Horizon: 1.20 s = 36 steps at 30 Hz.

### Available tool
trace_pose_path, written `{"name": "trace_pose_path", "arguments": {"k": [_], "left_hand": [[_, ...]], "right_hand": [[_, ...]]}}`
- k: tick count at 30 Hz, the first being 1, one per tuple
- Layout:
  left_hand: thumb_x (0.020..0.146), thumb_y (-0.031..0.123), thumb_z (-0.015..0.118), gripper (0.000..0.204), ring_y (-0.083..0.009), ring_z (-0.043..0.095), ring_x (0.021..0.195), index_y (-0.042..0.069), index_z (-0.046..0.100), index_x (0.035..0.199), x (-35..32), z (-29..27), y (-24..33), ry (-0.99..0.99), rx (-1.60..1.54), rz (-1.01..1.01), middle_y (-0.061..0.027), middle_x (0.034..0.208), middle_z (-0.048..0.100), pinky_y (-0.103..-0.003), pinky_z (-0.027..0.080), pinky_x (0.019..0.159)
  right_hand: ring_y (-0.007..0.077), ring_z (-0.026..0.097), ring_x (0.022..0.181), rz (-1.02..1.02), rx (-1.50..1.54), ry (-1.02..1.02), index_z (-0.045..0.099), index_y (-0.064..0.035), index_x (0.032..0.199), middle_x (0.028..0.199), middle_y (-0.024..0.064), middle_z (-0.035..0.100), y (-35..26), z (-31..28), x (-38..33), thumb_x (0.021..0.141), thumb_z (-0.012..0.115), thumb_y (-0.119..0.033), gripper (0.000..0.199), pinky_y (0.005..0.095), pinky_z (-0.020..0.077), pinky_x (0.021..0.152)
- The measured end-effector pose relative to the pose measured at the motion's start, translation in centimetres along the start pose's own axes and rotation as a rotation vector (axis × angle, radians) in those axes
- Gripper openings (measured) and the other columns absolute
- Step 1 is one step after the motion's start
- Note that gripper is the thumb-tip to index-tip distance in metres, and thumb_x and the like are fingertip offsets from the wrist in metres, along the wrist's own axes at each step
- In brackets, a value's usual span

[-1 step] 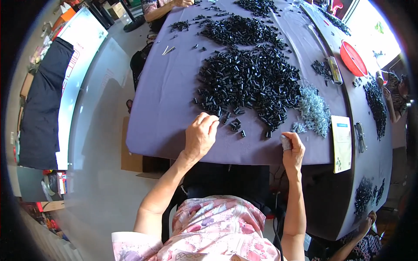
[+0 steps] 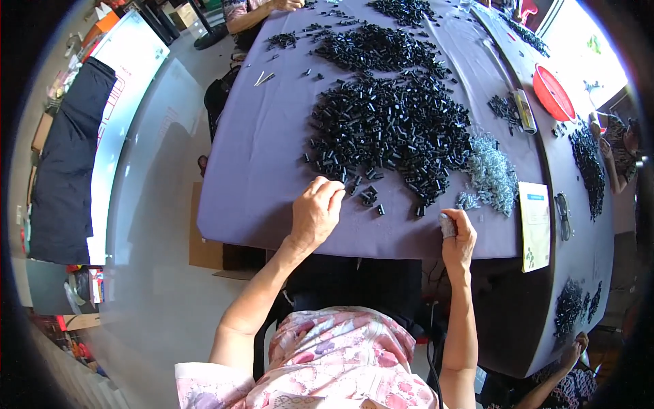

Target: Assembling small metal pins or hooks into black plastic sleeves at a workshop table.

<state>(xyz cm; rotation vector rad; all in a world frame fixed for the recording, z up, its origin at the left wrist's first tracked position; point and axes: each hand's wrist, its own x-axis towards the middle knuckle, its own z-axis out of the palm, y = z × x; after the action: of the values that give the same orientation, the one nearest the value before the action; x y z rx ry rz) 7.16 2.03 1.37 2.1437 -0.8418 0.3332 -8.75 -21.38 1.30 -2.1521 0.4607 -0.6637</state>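
Note:
My left hand [image 2: 316,215] is pinched closed at the near left edge of a large heap of small black cylindrical pieces [image 2: 388,126]. A black piece shows at its fingertips. A few loose black pieces [image 2: 368,196] lie just right of it. My right hand [image 2: 460,235] hovers by the table's near edge, fingers curled together, with a greyish-white covering or wrap [image 2: 447,225] around one finger. What those fingers pinch is too small to make out. Beside it, further off, lies a heap of small clear pieces [image 2: 492,174], touching the black heap.
A yellow-edged booklet [image 2: 535,225] and eyeglasses [image 2: 563,215] lie to the right. Further off are a red basket [image 2: 553,93], a yellow-and-white box [image 2: 524,110] and more black heaps [image 2: 378,49]. Other people's hands [image 2: 286,4] rest at the far side and right. The purple-covered table [image 2: 252,170] ends before me.
My left hand has shifted very slightly to the right. My right hand and the heaps look the same.

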Motion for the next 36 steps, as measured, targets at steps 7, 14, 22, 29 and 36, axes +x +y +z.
{"name": "trace_pose_path", "arguments": {"k": [7,14,22,29,36], "left_hand": [[0.081,0.009,0.065,0.008,-0.0274,0.061,0.07,0.007,0.062,0.088,0.2,1.0,1.0,-0.028,0.043,-0.01,-0.0078,0.078,0.058,-0.036,0.05,0.059],[0.079,0.009,0.065,0.009,-0.0277,0.061,0.07,0.008,0.062,0.088,0.1,1.3,0.6,-0.056,0.145,0.063,-0.0075,0.08,0.058,-0.037,0.049,0.06],[0.08,0.004,0.064,0.009,-0.0271,0.06,0.071,0.006,0.062,0.088,0.3,1.1,1.5,-0.036,0.028,-0.002,-0.0087,0.08,0.058,-0.036,0.049,0.062],[0.08,0.004,0.064,0.007,-0.0264,0.06,0.07,0.005,0.063,0.087,3.0,2.6,2.6,-0.06,-0.031,0.084,-0.0094,0.079,0.058,-0.034,0.048,0.061],[0.074,0.013,0.069,0.013,-0.029,0.061,0.08,0.008,0.067,0.086,5.5,4.7,2.9,-0.204,0.15,0.124,-0.0115,0.083,0.058,-0.039,0.051,0.07]], "right_hand": [[0.0252,0.057,0.07,-0.058,-0.039,0.046,0.057,-0.0013,0.09,0.078,0.0118,0.056,-0.2,0.2,-0.4,0.077,0.051,0.008,0.017,0.0297,0.0458,0.067],[0.0283,0.059,0.073,-0.097,-0.068,0.034,0.058,-0.0017,0.09,0.08,0.0122,0.058,-0.6,0.3,-0.3,0.073,0.054,0.009,0.02,0.0313,0.0471,0.069],[0.0287,0.061,0.076,-0.104,-0.064,0.036,0.059,-0.0022,0.089,0.081,0.0119,0.059,-0.5,0.1,-0.6,0.07,0.055,0.01,0.023,0.0321,0.0478,0.069],[0.0291,0.061,0.076,-0.126,-0.073,0.045,0.06,-0.0029,0.088,0.081,0.0109,0.06,-0.1,0.0,-0.5,0.067,0.057,0.011,0.025,0.0326,0.0487,0.069],[0.0317,0.061,0.078,-0.13,-0.018,0.046,0.06,-0.0035,0.089,0.082,0.0121,0.06,0.1,-0.1,-0.3,0.07,0.058,0.008,0.022,0.0334,0.0487,0.07]]}}
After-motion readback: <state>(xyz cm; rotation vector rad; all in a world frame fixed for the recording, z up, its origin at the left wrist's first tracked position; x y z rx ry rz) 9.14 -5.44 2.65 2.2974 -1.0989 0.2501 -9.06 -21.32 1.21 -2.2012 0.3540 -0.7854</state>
